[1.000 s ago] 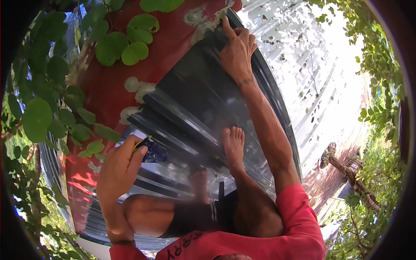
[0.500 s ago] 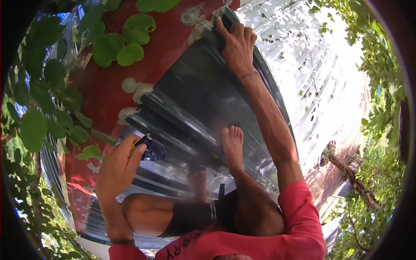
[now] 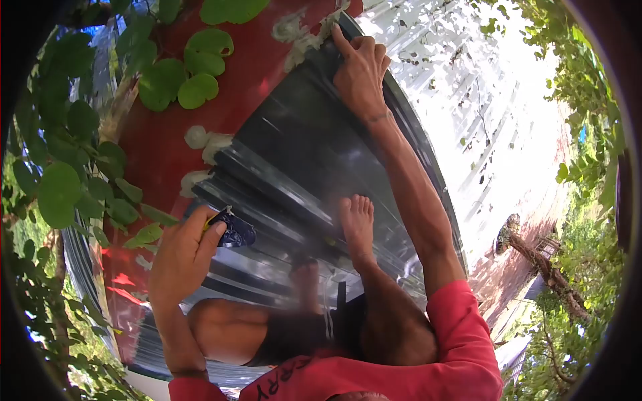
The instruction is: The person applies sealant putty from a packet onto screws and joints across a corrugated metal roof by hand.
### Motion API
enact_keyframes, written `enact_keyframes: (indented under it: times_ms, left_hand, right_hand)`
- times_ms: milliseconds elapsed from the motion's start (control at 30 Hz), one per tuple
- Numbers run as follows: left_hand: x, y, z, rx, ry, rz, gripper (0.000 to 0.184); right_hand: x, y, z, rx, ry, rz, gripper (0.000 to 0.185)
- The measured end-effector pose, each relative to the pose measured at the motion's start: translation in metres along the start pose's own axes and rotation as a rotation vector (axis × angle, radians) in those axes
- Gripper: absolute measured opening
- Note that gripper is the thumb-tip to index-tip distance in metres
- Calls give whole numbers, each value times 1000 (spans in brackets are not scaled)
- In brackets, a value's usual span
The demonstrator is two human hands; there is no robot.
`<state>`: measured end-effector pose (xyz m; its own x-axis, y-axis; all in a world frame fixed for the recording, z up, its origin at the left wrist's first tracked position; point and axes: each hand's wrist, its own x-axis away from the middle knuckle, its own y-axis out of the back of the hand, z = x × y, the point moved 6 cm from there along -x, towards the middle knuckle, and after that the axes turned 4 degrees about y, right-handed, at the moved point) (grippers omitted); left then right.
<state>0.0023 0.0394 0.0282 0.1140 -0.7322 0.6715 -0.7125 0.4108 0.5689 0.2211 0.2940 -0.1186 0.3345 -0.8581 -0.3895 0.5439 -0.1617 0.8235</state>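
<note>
My left hand (image 3: 182,257) grips a small dark blue patterned object (image 3: 235,230) with a yellow edge, between thumb and fingers, above the dark corrugated metal sheet (image 3: 294,140). Up at the sheet's top corner, my right hand (image 3: 361,70) has its index finger stretched out, touching pale putty-like material (image 3: 304,45) where the sheet meets the red surface (image 3: 167,130). Its other fingers are curled, with no object seen in them. More pale lumps (image 3: 215,146) lie along the seam between the red surface and the sheet.
Leafy branches (image 3: 59,194) hang over the left side, some leaves in front of the red surface. A bright white corrugated roof (image 3: 461,100) lies beyond the sheet's right edge. My bare foot (image 3: 358,224) rests on the sheet. A tree trunk (image 3: 552,277) stands at the right.
My right index finger has shifted slightly left and down along the pale material at the corner. My left hand still holds the blue object, nearly unmoved. The view has shifted slightly.
</note>
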Motion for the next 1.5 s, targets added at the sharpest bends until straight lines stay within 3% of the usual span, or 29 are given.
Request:
enact_keyframes:
  times_ms: [233, 433, 733, 1000, 1133, 1333, 1400, 1500]
  left_hand:
    - [0, 0, -5, 1, -16, -42, 23]
    - [-3, 1, -6, 3, -17, -31, 22]
    - [-13, -2, -13, -20, -13, -6, 22]
    - [-24, -11, -22, -51, -6, 59, 23]
    - [-26, -8, -27, -93, -20, 16, 24]
    - [-42, -5, -8, 72, -30, -86, 28]
    - [-47, -5, -3, 170, -23, -71, 29]
    - [-54, -5, 2, 232, -108, -84, 29]
  right_hand:
    - [-12, -13, 20, -111, -85, -32, 69]
    - [-4, -5, 30, -169, -91, 111, 70]
    - [-14, -16, 21, -260, -294, 89, 72]
    - [-4, -15, 40, -234, -203, 96, 69]
    - [10, 27, 60, -298, -48, -20, 60]
    - [41, 86, 32, -636, -214, -11, 61]
    - [54, 98, 5, -577, -305, -180, 62]
    - [76, 104, -34, -750, -626, -308, 62]
